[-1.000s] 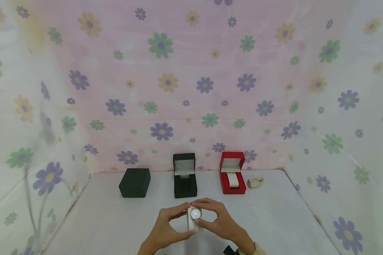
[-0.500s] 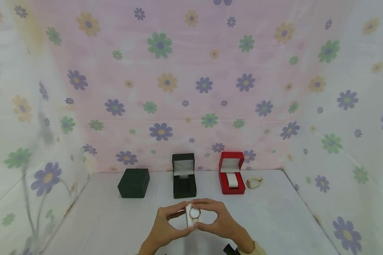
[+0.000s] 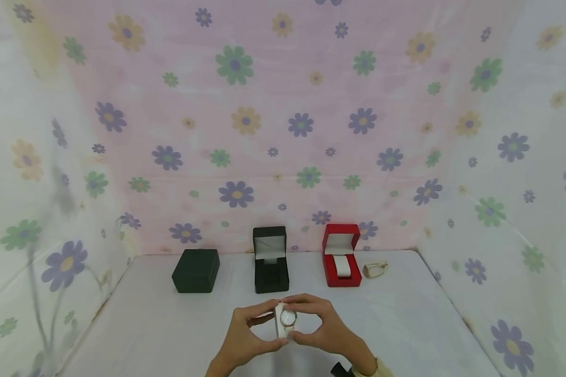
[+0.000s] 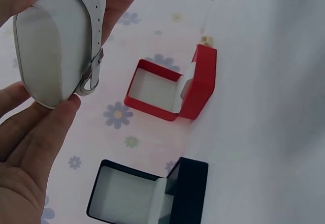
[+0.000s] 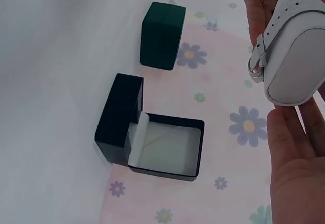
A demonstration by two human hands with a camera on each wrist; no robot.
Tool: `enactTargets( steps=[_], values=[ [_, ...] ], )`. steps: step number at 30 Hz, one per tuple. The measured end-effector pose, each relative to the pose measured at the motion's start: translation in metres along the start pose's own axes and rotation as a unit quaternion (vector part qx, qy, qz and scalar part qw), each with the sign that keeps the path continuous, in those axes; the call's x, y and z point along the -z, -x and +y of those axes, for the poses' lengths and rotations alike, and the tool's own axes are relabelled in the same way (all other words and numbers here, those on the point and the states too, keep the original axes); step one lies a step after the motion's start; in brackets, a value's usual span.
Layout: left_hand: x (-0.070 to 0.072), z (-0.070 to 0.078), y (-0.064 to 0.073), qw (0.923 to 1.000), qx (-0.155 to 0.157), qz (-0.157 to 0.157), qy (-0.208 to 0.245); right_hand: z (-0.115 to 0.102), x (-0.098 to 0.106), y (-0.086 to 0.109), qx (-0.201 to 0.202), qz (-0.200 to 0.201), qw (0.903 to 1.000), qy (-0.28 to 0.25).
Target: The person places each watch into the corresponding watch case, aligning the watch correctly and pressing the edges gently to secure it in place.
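Observation:
A white-strapped wristwatch [image 3: 288, 317] with a round pale dial is wrapped round a white watch cushion [image 3: 279, 322], held upright just above the table in front of me. My left hand [image 3: 246, 335] pinches the cushion between fingertips at the top and thumb at the bottom. From the other side my right hand [image 3: 324, 325] pinches the watch and cushion, fingers above and thumb near the lower strap. The strap's buckle [image 4: 92, 67] and punched holes show in the left wrist view, and the cushion [image 5: 297, 64] fills the right wrist view's upper right corner. Fingertip contacts are partly hidden.
At the back of the white table [image 3: 137, 319] stand a closed green box [image 3: 195, 270], an open black box [image 3: 271, 277] and an open red box [image 3: 331, 272] containing a white cushion [image 3: 343, 266]. A gold-coloured watch [image 3: 374, 269] lies right of it. Flowered cloth hangs behind.
Both hands keep their hold on the watch and cushion. My right thumb has slid slightly down, off the strap below the dial. The head view has shifted a little; the boxes stay put.

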State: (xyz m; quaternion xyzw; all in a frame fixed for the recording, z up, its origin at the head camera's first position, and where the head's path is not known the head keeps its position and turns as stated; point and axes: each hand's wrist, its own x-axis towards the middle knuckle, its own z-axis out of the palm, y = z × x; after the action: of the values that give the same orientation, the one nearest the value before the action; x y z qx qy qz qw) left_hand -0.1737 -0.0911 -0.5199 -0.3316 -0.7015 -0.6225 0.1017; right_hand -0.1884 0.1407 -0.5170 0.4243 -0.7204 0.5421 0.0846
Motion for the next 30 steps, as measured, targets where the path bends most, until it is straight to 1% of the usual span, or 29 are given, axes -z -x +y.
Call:
enactTargets(
  steps=[1,7,8,10,14,18,21,25,28,30],
  values=[
    [0.0,0.0,0.0,1.0,-0.003,0.0,0.001,0.0,0.0,0.001,-0.006,-0.004,1.0,0.001],
    [0.002,0.002,0.002,0.9995,0.018,-0.006,0.027,0.003,0.003,0.005,-0.031,-0.017,0.9994,0.003],
    [0.002,0.001,0.002,0.9994,0.017,-0.008,0.027,0.003,0.004,0.005,-0.033,-0.017,0.9993,0.003],
    [0.003,0.001,0.002,0.9995,0.009,-0.013,0.026,0.002,0.006,0.006,-0.033,-0.017,0.9993,0.004],
    [0.005,0.003,0.002,0.9993,-0.019,-0.02,0.026,-0.001,0.009,0.006,-0.023,-0.011,0.9996,0.015],
    [0.004,0.004,0.003,0.9989,-0.023,-0.02,0.035,-0.001,0.01,0.008,-0.014,-0.001,0.9998,0.017],
    [0.002,0.004,0.005,0.9989,-0.009,-0.019,0.042,-0.001,0.01,0.011,-0.02,0.009,0.9996,0.018],
    [0.0,0.002,0.009,0.9982,0.019,-0.039,0.041,-0.001,0.01,0.016,-0.034,0.023,0.999,0.017],
    [0.0,0.0,0.012,0.9974,0.033,-0.059,0.024,-0.001,0.01,0.018,-0.049,0.024,0.9984,0.016],
    [0.001,0.0,0.014,0.9966,0.047,-0.066,0.011,0.0,0.009,0.02,-0.07,0.022,0.9971,0.018]
  ],
)
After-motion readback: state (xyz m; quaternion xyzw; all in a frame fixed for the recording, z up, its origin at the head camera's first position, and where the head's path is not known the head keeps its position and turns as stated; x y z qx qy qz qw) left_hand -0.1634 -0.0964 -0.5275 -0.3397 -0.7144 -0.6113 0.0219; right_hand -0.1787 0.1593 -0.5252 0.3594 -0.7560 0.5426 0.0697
